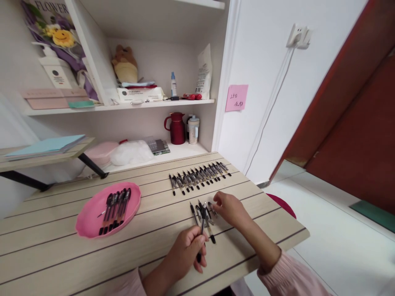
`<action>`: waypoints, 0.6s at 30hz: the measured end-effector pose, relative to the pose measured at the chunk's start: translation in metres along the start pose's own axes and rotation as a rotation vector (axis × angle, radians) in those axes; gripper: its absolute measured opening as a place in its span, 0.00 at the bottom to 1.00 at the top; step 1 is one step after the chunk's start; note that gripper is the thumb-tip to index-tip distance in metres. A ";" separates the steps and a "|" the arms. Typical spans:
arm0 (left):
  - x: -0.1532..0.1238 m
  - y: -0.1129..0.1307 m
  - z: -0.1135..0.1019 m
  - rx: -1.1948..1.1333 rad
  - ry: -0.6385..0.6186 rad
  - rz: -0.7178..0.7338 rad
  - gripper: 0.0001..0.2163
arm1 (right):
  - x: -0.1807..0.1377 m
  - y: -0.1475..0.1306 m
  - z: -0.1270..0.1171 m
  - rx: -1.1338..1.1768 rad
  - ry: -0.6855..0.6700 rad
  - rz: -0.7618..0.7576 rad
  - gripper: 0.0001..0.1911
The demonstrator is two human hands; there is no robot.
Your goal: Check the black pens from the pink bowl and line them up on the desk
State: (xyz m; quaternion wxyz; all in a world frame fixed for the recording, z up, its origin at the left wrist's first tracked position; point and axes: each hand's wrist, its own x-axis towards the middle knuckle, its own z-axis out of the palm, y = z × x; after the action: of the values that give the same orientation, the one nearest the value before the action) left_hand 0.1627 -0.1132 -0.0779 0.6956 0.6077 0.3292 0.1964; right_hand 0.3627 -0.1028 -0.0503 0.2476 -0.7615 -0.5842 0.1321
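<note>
My left hand is closed around a black pen, which points up and away from me. My right hand hovers over a small cluster of loose pen parts on the wooden table, fingers curled and pinching at a small piece I cannot make out. A row of several black pens lies side by side further back on the table. At the left, a pink oval tray carries several more black pens.
Behind the table stand white shelves with a dark red jug, a white cup, bottles, books and a plush toy. A pink sticky note hangs on the wall. A red stool edge shows at the right, near the table's corner.
</note>
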 end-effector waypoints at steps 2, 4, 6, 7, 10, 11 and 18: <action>0.000 -0.001 0.000 0.006 -0.004 0.000 0.11 | 0.000 0.000 0.010 -0.128 -0.013 0.007 0.10; 0.000 -0.001 -0.001 0.010 -0.010 -0.003 0.11 | 0.002 0.003 0.017 -0.164 0.005 0.017 0.12; 0.000 -0.001 -0.001 0.011 -0.020 -0.007 0.11 | 0.004 0.008 0.018 -0.096 0.039 0.047 0.11; 0.000 -0.001 -0.001 0.013 -0.027 -0.009 0.11 | 0.006 0.011 0.017 -0.011 0.044 0.063 0.08; 0.000 -0.002 -0.001 0.017 -0.050 -0.021 0.11 | 0.007 0.013 0.006 0.479 -0.015 0.097 0.06; 0.000 -0.002 -0.001 0.016 -0.057 -0.026 0.11 | 0.006 0.011 0.001 0.683 -0.053 0.102 0.08; 0.001 -0.005 -0.002 0.004 -0.061 -0.045 0.11 | -0.006 -0.020 -0.019 1.305 -0.055 0.085 0.17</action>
State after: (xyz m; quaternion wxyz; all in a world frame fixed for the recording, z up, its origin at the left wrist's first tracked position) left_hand 0.1616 -0.1119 -0.0833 0.7083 0.6073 0.3216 0.1615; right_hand 0.3543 -0.1087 -0.0240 0.6384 -0.4736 -0.3595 0.4888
